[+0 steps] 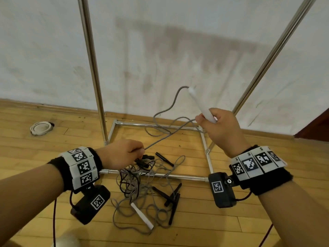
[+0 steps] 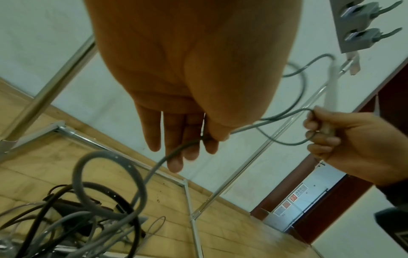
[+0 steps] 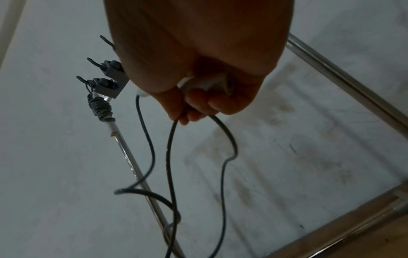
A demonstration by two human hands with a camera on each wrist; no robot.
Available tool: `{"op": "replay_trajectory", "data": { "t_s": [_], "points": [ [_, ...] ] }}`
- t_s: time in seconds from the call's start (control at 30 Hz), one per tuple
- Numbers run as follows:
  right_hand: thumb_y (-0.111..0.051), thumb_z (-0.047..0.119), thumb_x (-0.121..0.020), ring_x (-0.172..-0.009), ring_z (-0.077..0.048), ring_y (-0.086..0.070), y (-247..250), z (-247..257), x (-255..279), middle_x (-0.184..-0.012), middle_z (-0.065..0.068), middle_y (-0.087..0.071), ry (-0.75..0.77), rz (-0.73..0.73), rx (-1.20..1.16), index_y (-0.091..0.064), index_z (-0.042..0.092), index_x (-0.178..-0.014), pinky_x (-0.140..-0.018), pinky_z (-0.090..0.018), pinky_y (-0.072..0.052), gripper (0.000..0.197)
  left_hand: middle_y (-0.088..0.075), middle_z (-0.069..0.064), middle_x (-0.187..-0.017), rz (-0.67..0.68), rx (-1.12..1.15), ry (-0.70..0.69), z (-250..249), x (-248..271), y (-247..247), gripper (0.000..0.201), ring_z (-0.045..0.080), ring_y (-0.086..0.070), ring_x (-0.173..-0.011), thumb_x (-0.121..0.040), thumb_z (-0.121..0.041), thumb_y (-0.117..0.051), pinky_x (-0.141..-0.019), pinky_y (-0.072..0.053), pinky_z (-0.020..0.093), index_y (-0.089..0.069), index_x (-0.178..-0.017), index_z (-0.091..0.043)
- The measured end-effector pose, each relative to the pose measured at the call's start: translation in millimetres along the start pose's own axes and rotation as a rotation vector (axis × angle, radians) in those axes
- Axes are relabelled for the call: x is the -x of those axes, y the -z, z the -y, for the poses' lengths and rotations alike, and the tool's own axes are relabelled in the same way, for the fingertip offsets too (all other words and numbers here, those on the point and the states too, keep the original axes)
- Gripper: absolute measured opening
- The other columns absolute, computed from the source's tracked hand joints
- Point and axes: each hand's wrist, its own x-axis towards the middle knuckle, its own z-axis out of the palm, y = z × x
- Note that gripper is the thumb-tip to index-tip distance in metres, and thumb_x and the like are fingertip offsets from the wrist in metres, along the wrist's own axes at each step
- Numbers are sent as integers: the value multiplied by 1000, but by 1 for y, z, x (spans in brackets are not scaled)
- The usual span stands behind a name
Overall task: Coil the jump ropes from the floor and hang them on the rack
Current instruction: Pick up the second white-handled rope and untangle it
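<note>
My right hand (image 1: 216, 124) grips a white jump-rope handle (image 1: 200, 105) that points up and away, with a loop of its grey cord (image 1: 164, 111) pinched under the fingers (image 3: 194, 108). The cord runs down left to my left hand (image 1: 128, 154), which pinches it between thumb and fingers (image 2: 212, 137). Below lies a tangled pile of grey and dark ropes (image 1: 140, 189) with black handles (image 1: 171, 198) and a second white handle (image 1: 142, 215). The metal rack's (image 1: 90, 65) posts rise left and right; hooks (image 2: 362, 26) show at its top in the left wrist view.
The rack's base frame (image 1: 158, 174) lies on the wooden floor around the pile, close to the white wall. A coiled rope (image 3: 100, 108) hangs from one hook. A white round fitting (image 1: 41, 128) sits in the floor at left. A dark red doorway (image 2: 309, 200) is at right.
</note>
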Motion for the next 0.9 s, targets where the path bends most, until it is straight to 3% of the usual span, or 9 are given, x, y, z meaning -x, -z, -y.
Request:
{"op": "replay_trajectory", "data": {
  "t_s": [0.1,0.23,0.3,0.37,0.53,0.67,0.73,0.83,0.9],
  "points": [
    [-71,19,-87,-80,-5,-61,-1,-1,7,-89,8,-66,55,43,51,-72,30,-84,-64,-19,-46,11,-52,-7,-65,-118,51,-61,-10,2,5,29,-5,-49,-55,-103,-30,-44,-54,-38,11,-61,-82,-20],
    [-71,25,-88,-80,-4,-60,-19,7,17,-91,11,-67,67,184,-1,-72,35,-91,-67,-18,-45,10,-54,-15,-60,-196,84,-138,-29,3,8,26,-1,-49,-54,-103,-32,-46,-52,-37,12,-63,-83,-30],
    [-69,27,-90,-75,-9,-62,-31,13,23,-88,6,-69,67,253,-52,-72,33,-96,-61,-23,-46,9,-54,-22,-61,-240,106,-154,-37,2,9,25,0,-48,-51,-102,-32,-47,-50,-38,12,-63,-84,-31],
    [-68,27,-91,-70,-18,-63,-40,18,30,-82,0,-69,90,311,-101,-73,27,-98,-61,-33,-49,9,-53,-19,-59,-258,129,-176,-44,2,12,24,2,-46,-47,-102,-34,-48,-49,-39,13,-64,-85,-33],
    [-67,28,-92,-59,-15,-57,-42,22,31,-73,-1,-68,96,365,-166,-73,22,-89,-57,-27,-45,9,-59,-6,-68,-257,186,-223,-47,10,15,22,3,-51,-53,-101,-34,-49,-51,-41,14,-65,-86,-35],
    [-65,29,-93,-53,-13,-55,-43,24,32,-63,6,-63,81,443,-143,-68,24,-81,-53,-27,-44,14,-62,-17,-69,-269,248,-232,-46,13,14,20,0,-60,-59,-101,-29,-50,-53,-43,10,-63,-87,-33],
    [-63,32,-94,-52,-8,-50,-42,25,29,-60,5,-57,108,390,-75,-63,25,-78,-52,-27,-41,17,-65,-17,-75,-213,235,-217,-42,12,12,19,3,-65,-70,-101,-30,-50,-61,-49,15,-62,-87,-34],
    [-63,32,-94,-50,-6,-43,-38,27,26,-60,-3,-53,146,301,-35,-59,32,-74,-50,-21,-34,21,-68,-12,-80,-104,222,-180,-35,10,6,21,7,-66,-79,-102,-28,-47,-78,-56,35,-59,-85,-33],
    [-63,32,-94,-50,-8,-42,-34,27,24,-64,-11,-56,143,253,-20,-62,24,-76,-49,-22,-32,20,-68,-9,-85,-55,224,-156,-32,8,3,23,14,-66,-86,-103,-26,-46,-85,-54,45,-57,-84,-32]
  ]
}}
